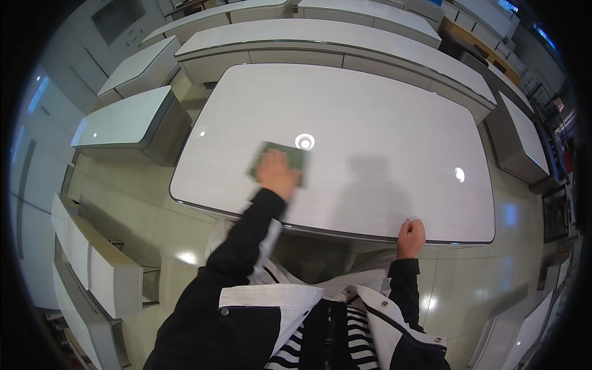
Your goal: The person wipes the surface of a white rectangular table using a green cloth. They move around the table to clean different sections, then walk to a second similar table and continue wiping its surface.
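Observation:
My left hand (pixel 276 175) lies palm down on a folded green cloth (pixel 297 156), pressing it against the white tabletop (pixel 379 111) left of the middle. Hand and cloth are blurred, and the cloth's corners show around the fingers. Curled into a fist, my right hand (pixel 411 238) rests at the near edge of the table, towards the right, with nothing visible in it. The glossy top has rounded corners and a dark rim, and shows round light reflections and a shadow.
A long white counter (pixel 323 31) runs behind the table. White-topped cabinets stand at the left (pixel 129 118) and right (pixel 522 134). More white units (pixel 99 263) are at the lower left, on a shiny tiled floor (pixel 180 231).

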Action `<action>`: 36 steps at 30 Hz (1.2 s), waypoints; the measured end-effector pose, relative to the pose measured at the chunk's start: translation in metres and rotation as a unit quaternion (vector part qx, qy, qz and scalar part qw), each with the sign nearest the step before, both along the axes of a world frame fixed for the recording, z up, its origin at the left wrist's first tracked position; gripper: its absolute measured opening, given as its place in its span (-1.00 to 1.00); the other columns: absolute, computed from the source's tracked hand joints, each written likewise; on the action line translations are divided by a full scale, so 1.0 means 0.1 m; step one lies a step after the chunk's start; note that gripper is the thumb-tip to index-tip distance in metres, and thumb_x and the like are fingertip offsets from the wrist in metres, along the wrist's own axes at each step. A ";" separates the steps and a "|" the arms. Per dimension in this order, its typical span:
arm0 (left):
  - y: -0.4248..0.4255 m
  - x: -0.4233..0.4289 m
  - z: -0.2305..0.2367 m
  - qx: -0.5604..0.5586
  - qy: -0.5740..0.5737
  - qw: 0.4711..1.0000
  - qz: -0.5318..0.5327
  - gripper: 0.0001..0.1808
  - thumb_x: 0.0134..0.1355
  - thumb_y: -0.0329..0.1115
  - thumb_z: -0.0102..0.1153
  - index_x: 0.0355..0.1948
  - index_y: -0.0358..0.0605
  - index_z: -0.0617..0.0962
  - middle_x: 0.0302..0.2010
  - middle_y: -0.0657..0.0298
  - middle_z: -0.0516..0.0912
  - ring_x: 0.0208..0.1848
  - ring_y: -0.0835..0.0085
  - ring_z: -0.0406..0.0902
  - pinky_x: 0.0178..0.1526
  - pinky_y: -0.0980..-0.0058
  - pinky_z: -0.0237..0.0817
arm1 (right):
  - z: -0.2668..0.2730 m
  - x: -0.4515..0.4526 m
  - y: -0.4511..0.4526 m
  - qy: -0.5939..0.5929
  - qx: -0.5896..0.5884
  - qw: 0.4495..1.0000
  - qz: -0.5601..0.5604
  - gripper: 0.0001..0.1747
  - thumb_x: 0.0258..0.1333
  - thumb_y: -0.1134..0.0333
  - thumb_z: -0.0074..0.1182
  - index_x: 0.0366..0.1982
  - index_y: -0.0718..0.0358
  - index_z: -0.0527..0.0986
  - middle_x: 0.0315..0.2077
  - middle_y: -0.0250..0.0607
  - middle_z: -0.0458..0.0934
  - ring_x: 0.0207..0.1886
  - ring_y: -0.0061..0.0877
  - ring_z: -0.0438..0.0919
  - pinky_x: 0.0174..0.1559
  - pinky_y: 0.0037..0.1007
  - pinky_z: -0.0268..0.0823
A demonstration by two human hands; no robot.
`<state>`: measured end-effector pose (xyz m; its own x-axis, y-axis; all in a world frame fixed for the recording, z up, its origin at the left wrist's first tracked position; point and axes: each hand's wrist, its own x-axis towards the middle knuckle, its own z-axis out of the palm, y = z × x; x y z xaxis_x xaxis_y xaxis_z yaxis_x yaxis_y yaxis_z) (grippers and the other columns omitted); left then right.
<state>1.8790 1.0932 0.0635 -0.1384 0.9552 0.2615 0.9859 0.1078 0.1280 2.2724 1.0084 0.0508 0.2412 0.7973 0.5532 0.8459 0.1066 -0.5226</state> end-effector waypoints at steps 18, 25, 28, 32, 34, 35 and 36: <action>-0.82 1.65 0.10 -0.019 -0.229 0.948 -0.219 -0.19 0.17 -0.18 0.18 0.38 -0.30 0.21 0.43 -0.14 0.14 0.50 -0.02 0.01 0.43 -0.13 -0.20 | 0.31 -0.51 -0.08 0.163 0.018 0.986 0.037 -0.87 0.13 0.48 0.05 -0.46 0.31 0.36 -0.44 -0.15 0.41 -0.39 -0.31 0.41 -0.33 -0.27 0.25; -0.86 0.77 0.25 0.111 -0.442 0.875 -0.162 -0.34 0.14 -0.58 -0.08 0.34 -0.40 0.23 0.41 -0.13 0.20 0.46 0.00 0.11 0.46 0.19 -0.08 | 0.66 -1.30 -0.02 0.095 0.061 0.976 0.187 -0.53 0.13 0.38 0.08 0.11 0.29 0.43 0.18 -0.01 0.39 0.33 -0.13 0.21 0.34 -0.09 0.02; -0.86 0.23 0.25 0.146 -0.352 0.913 -0.148 -0.44 0.13 -0.57 -0.05 0.23 -0.37 0.34 0.35 -0.11 0.30 0.37 -0.05 0.23 0.41 0.14 0.01 | 0.56 -1.39 0.19 -0.093 -0.065 0.960 0.254 -0.47 0.14 0.30 0.11 0.17 0.24 0.42 0.23 -0.12 0.37 0.37 -0.17 0.19 0.35 -0.05 0.00; -0.77 -0.22 0.22 0.163 -0.275 0.941 -0.115 -0.47 0.12 -0.55 -0.02 0.17 -0.36 0.38 0.31 -0.10 0.35 0.32 -0.08 0.27 0.36 0.10 0.07 | 0.33 -1.12 0.46 -0.179 -0.131 0.946 0.236 -0.50 0.12 0.23 0.15 0.11 0.19 0.47 0.21 -0.22 0.41 0.32 -0.21 0.29 0.29 -0.02 0.09; -0.76 -0.35 0.17 0.170 -0.258 0.947 -0.086 -0.47 0.12 -0.53 0.00 0.17 -0.36 0.38 0.30 -0.10 0.37 0.31 -0.09 0.28 0.34 0.08 0.08 | 0.27 -0.68 0.58 -0.175 -0.111 0.961 0.181 -0.54 0.09 0.27 0.17 0.06 0.22 0.49 0.15 -0.15 0.47 0.25 -0.18 0.36 0.23 -0.07 0.17; -0.75 -0.40 0.13 0.173 -0.247 0.950 -0.075 -0.47 0.12 -0.53 0.01 0.17 -0.36 0.38 0.29 -0.10 0.37 0.30 -0.08 0.28 0.34 0.08 0.08 | 0.26 -0.36 0.64 -0.164 -0.086 0.971 0.152 -0.55 0.07 0.29 0.18 0.03 0.24 0.49 0.11 -0.10 0.50 0.22 -0.16 0.40 0.19 -0.10 0.23; -0.77 -0.44 0.10 0.173 -0.238 0.954 -0.063 -0.47 0.12 -0.52 0.01 0.18 -0.36 0.38 0.29 -0.10 0.37 0.30 -0.08 0.28 0.34 0.07 0.08 | 0.24 -0.03 0.67 -0.166 -0.082 0.979 0.083 -0.56 0.05 0.32 0.19 0.01 0.28 0.49 0.04 -0.02 0.54 0.16 -0.12 0.45 0.15 -0.13 0.27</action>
<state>1.8354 1.0162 0.0737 -0.2101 0.8405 0.4994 0.8092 -0.1372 0.5713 2.2696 1.0756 0.0753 -0.0709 0.8948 0.4409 0.9503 0.1950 -0.2429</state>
